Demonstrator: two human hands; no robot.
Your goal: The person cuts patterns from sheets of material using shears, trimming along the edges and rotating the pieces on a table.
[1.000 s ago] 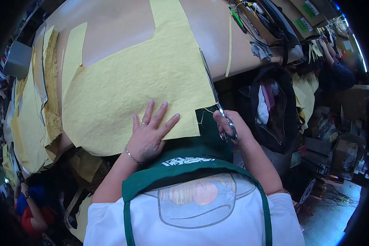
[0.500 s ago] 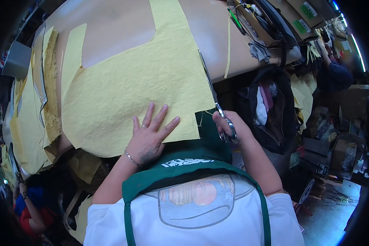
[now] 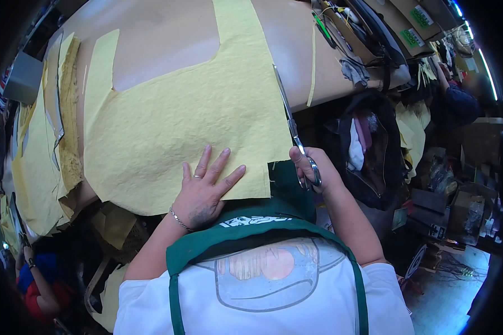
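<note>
A large yellow sheet, leather-like, lies over the table and hangs past its near edge, with a notch at its lower right corner. My left hand rests flat on its lower part, fingers spread. In my right hand is a pair of long metal scissors, thumb and fingers in the handles. The blades point away from me along the sheet's right edge and look nearly closed. Below the sheet shows my green apron.
More yellow pieces are stacked at the table's left. A thin yellow strip lies on the brown tabletop. Boxes with tools stand at the back right, and an open black bag is below. Another person's arm shows at lower left.
The sheet's right part has shifted slightly toward me, its lower right corner now lower. The scissors' blades remain along the right edge. My left hand has slid slightly toward me.
</note>
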